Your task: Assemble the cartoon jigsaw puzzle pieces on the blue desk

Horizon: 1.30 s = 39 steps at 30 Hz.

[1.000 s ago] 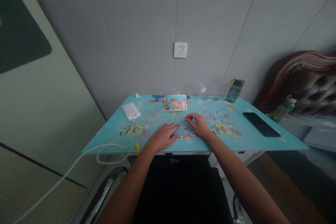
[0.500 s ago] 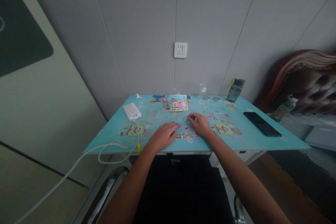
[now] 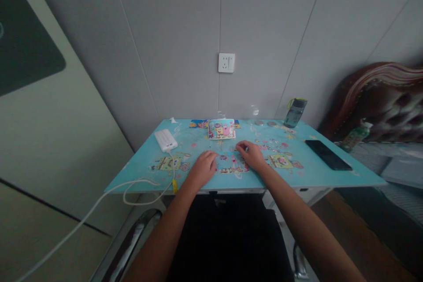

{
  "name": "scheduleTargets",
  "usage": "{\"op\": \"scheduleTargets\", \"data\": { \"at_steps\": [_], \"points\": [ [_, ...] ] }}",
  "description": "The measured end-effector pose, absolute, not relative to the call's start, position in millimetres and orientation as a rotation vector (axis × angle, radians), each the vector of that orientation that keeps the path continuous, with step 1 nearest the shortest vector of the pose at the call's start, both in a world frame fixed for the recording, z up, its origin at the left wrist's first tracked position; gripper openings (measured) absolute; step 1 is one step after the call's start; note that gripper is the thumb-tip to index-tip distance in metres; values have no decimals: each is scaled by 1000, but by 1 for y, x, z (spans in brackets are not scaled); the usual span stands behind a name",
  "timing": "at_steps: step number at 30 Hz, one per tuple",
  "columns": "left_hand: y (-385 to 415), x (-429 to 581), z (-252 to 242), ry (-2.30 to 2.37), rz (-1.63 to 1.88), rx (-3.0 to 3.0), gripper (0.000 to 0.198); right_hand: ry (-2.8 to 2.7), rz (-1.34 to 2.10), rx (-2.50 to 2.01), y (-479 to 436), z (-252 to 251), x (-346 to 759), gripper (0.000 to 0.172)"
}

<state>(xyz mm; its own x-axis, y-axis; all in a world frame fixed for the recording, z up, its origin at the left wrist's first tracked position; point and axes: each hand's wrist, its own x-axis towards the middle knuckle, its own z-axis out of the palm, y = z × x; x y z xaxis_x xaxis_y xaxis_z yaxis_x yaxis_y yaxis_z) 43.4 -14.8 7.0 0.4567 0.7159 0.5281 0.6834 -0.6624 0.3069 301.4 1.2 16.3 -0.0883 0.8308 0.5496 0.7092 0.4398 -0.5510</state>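
Observation:
A small blue sheet with cartoon figures [image 3: 233,165] lies flat on the table between my hands. At its left edge rests my left hand [image 3: 204,169], palm down, with the fingers loosely bent and the thumb a little apart. I see nothing held in it. My right hand [image 3: 251,155] lies over the sheet's upper right side, thumb and forefinger brought together in a pinch. Whatever is between those fingertips is too small to make out. Beyond my hands a cartoon picture card [image 3: 221,129] sits tilted toward me.
A white power bank [image 3: 165,140] with a white cable [image 3: 142,180] is on the left of the cartoon-patterned table [image 3: 198,180]. To the right are a black phone-like slab [image 3: 328,155] and a water bottle [image 3: 295,113]. Two round discs [image 3: 259,123] lie near the wall.
My left hand has drawn back slightly to the left, its fingers pulling in and uncovering more of the sheet. My right hand stays almost in the same place, still pinched.

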Motion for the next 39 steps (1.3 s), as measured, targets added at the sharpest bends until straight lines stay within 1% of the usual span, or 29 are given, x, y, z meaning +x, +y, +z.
{"op": "scheduleTargets", "data": {
  "at_steps": [5,9,16,23,34,39],
  "points": [
    [-12,40,6,1596,1055,2546,21,-1825,199,-1327,0,16,302,17],
    [-14,39,8,1700,1002,2544,15,-1834,197,-1320,-1,17,301,18],
    [-16,40,9,1746,852,2567,24,-1841,203,-1315,-1,18,300,18],
    [-15,39,10,1757,744,2569,27,-1808,190,-1315,1,17,302,22],
    [-18,39,13,1788,731,2565,29,-1808,199,-1299,0,16,302,18],
    [-17,39,12,1784,750,2548,25,-1798,206,-1313,1,15,303,18]
  ]
}}
